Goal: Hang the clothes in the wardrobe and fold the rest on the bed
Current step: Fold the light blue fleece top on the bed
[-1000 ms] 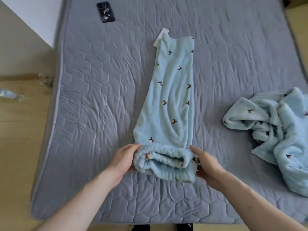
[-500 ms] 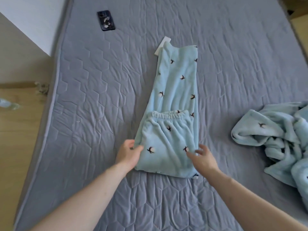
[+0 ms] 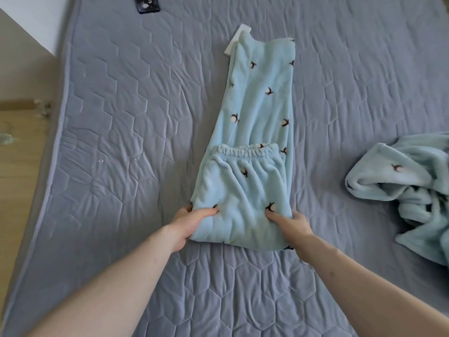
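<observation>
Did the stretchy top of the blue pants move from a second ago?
Yes. The waistband was at the near end by both hands; now it is folded away from the person, toward the phone.

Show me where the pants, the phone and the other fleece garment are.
pants (image 3: 257,113), head view, on the leg part.
phone (image 3: 148,4), head view, on its lower half.
fleece garment (image 3: 398,176), head view, on its near fold.

Trousers mid-bed, crumpled garment right, phone far left
</observation>
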### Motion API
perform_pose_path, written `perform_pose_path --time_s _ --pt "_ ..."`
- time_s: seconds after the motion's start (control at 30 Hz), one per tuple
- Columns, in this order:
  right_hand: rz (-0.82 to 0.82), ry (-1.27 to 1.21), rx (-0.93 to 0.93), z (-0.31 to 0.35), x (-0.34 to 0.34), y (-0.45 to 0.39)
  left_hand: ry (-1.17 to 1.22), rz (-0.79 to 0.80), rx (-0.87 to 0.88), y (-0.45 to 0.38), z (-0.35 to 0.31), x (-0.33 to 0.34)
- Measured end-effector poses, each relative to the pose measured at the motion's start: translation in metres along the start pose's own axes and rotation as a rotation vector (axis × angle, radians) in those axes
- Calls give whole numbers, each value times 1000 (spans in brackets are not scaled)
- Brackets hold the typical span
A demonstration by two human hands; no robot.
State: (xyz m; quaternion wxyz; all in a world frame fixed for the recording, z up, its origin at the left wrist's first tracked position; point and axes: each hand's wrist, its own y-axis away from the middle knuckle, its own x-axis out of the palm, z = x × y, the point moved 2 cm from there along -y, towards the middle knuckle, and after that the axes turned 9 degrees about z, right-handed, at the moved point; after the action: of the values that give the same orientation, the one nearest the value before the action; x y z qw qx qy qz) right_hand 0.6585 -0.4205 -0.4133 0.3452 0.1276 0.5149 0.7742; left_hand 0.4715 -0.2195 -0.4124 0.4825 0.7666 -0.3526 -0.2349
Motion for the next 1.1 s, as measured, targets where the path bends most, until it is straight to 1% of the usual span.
perform_pose_path --time_s 0.1,0.17,0.27,0.4,0.53,0.6,0.7,0.73,0.8,0.9,1.0,1.1 --pt "-1 20 -16 -9 -2 18 -25 -70 3 16 13 1" --pt "17 40 -18 -22 -2 37 -49 -85 8 34 26 1" --pt "59 70 42 -46 0 74 -88 -96 -47 76 50 4" --pt "127 151 166 -93 5 127 -174 -35 -201 133 94 2" --pt "192 220 295 -138 6 182 -320 45 -354 185 135 -5" --pt "227 242 348 -154 6 204 -383 81 -429 206 147 -9" --pt "238 245 378 -164 6 230 -435 129 -507 229 154 -12" --pt "236 239 380 -163 6 235 -447 129 -504 232 152 -12" --pt "209 208 376 -154 4 240 -459 97 -441 234 139 -11" --pt "160 155 344 -124 -6 234 -371 37 -272 229 107 -14" --pt "179 168 243 -79 -23 218 -297 82 -127 218 63 -18" --pt "197 81 167 -30 -41 194 -259 136 -37 201 16 -20"
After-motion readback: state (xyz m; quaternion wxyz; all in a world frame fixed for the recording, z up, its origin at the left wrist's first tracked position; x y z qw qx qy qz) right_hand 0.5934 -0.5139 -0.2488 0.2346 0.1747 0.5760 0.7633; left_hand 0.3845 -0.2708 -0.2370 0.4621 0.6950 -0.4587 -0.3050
